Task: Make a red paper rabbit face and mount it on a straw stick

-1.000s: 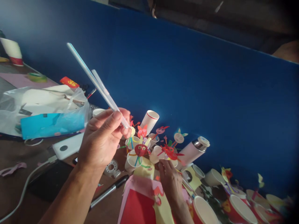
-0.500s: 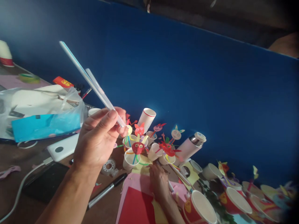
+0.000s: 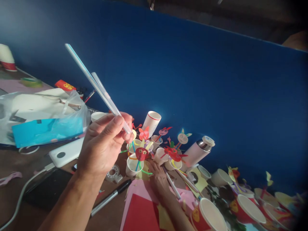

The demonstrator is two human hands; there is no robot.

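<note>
Marker (image 3: 110,198) lies left of papers (image 3: 143,211), perhaps touching

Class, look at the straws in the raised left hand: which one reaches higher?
The blue-striped straw; its top end stands well above that of the shorter straw in the left hand.

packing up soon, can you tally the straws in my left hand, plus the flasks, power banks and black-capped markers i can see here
Straws in the left hand: 2
Flask: 1
Power bank: 1
Black-capped marker: 1
Total: 5
</note>
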